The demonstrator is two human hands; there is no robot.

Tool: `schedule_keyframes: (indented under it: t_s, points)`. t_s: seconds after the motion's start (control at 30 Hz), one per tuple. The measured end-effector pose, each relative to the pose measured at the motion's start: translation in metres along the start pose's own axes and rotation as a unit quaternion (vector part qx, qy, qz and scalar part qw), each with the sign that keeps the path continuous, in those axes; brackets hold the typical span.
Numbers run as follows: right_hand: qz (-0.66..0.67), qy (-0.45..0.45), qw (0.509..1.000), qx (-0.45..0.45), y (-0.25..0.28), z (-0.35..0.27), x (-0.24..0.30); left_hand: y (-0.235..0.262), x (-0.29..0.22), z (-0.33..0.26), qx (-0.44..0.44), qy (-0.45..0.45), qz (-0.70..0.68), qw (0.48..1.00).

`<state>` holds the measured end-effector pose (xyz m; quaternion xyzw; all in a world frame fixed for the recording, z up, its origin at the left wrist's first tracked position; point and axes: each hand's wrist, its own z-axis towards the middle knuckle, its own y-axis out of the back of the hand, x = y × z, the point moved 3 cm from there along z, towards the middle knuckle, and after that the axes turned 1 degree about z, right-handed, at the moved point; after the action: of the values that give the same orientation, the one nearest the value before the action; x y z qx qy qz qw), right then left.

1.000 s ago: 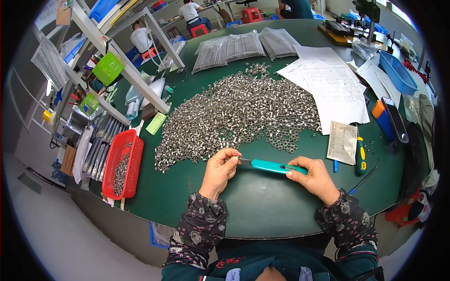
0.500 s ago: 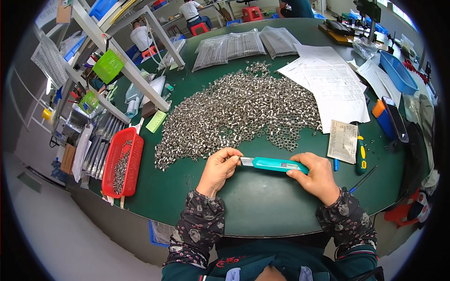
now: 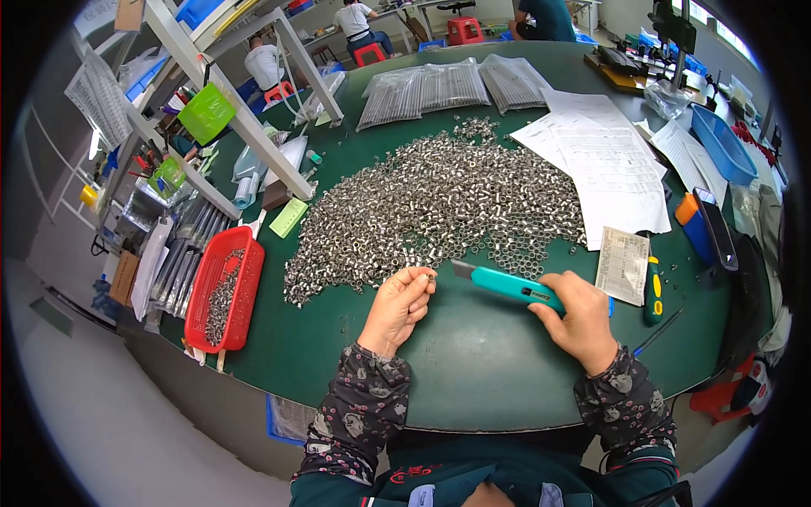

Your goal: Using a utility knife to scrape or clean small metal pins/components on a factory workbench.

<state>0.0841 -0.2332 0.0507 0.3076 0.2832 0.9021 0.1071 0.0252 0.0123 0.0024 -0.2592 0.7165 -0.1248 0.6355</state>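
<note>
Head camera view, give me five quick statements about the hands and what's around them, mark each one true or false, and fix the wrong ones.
1. The right hand holds the teal cutter. True.
2. The left hand pinches a small metal piece. True.
3. The teal cutter touches the left hand. False: a gap shows between its blade and the left hand.
4. The red basket is to the left of the pile of metal pieces. True.
5. The red basket is between the two hands. False: it is to the left of both.
</note>
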Motion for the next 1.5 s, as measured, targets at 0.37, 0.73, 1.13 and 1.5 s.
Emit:
schedule_keyframes:
  t_s: [0.37, 0.73, 1.13, 1.5]
  points:
    - [-0.056, -0.088, 0.987, 0.125, -0.009, -0.005, -0.003, 0.001, 0.0, 0.001, 0.002, 0.004, -0.065, 0.998]
    - [0.161, -0.234, 0.935, 0.212, -0.017, -0.008, -0.008, -0.002, 0.001, 0.002, -0.006, -0.015, 0.014, 1.0]
    - [0.219, -0.297, 0.89, 0.267, -0.021, -0.012, -0.014, -0.009, 0.004, -0.001, 0.018, -0.06, 0.081, 0.995]
    - [0.082, -0.149, 0.978, 0.122, -0.014, -0.01, -0.001, -0.005, 0.007, -0.001, -0.034, -0.026, 0.017, 0.999]
